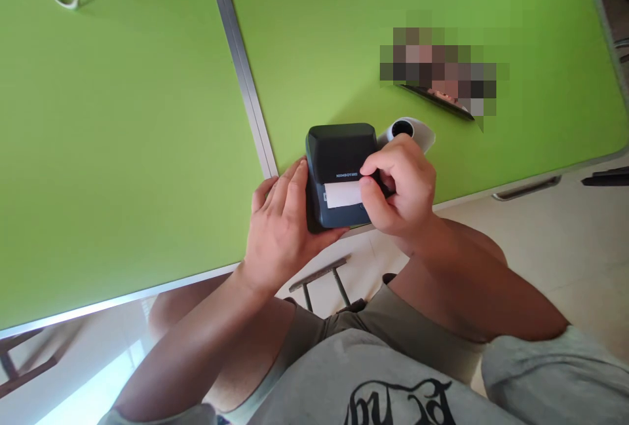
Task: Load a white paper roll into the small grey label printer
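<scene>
White label (341, 194) lies across the front of the black printer (341, 147), long axis left-right. I've got the right hand (405, 183) nearer, at the printer's right, pinching the label's right end; label runs leftward from it. Left hand (281, 215) grasps the printer's left side.

The light is bright and soft, spread fairly evenly across the green surface (147, 117). Glare is strongest at the lower left of the frame, where a patch of floor (93, 379) burns nearly to white and the metal edging (93, 304) gleams. A faint, blurry-edged shadow lies just above the black printer (341, 150) near the centre, whose small lettering looks slightly soft; the white label (341, 194) reads pale pink. The upper right corner is dim. Coarse pixel blocks (437, 65) hide detail at upper right.
</scene>
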